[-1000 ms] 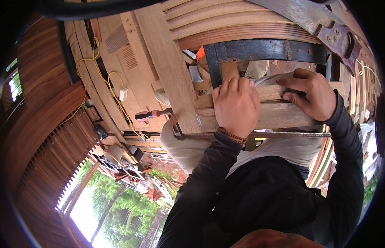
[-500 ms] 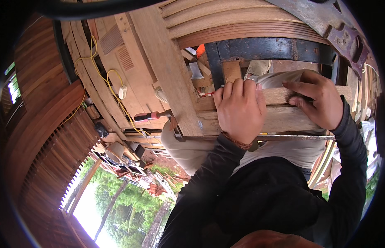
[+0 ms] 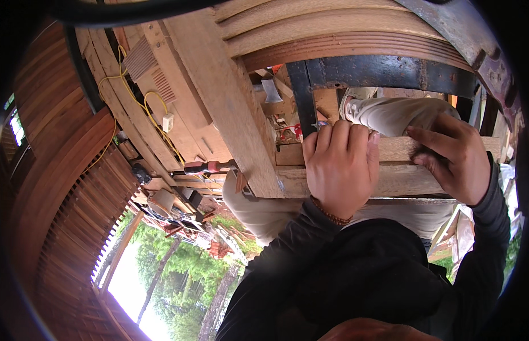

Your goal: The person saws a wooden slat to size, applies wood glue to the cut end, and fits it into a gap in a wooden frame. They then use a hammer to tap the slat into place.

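Note:
A narrow wooden strip (image 3: 394, 147) lies along the far edge of a wooden rail (image 3: 409, 179) in front of my body. My left hand (image 3: 342, 167) is closed over the strip and rail, fingers curled over the far side and a beaded bracelet at the wrist. Near the strip's right end, my right hand (image 3: 455, 159) grips it between thumb and fingers. The rail meets a wide wooden board (image 3: 227, 96) on the left. At that corner sits a clamp with a red and black handle (image 3: 203, 167).
A handsaw (image 3: 496, 79) lies at the upper right. Curved wooden slats (image 3: 332, 28) and a dark curved beam (image 3: 384, 72) are beyond my hands. A yellow cord (image 3: 145, 102) runs over boards at left. Below the frame, wood scraps (image 3: 284, 88) lie about.
The whole view has shifted a little, so the frame and my hands appear slightly lower and further right. Both hands keep their grip on the strip.

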Tool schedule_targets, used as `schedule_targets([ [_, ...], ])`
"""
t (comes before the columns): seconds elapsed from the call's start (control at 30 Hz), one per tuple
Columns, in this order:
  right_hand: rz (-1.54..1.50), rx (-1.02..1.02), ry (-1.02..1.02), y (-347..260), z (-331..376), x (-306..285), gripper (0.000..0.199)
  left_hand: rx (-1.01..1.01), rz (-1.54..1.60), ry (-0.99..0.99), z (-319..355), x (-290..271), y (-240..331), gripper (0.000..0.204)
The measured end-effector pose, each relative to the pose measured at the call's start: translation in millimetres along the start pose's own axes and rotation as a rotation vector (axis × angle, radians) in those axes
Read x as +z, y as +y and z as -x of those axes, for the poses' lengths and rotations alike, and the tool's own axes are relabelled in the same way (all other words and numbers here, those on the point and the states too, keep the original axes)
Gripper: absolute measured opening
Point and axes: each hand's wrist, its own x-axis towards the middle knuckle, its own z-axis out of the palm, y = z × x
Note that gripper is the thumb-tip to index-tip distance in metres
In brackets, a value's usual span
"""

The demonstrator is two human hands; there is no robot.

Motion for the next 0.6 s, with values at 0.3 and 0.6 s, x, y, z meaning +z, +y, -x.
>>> schedule_targets([
  [0.3,0.064,0.018,-0.021,-9,2,-5,0.051,-0.008,-0.005,-0.029,1,-3,0,0.017],
  [0.6,-0.028,0.013,-0.036,2,-8,-6,0.049,0.002,0.023,0.009,1,-2,0,0.019],
])
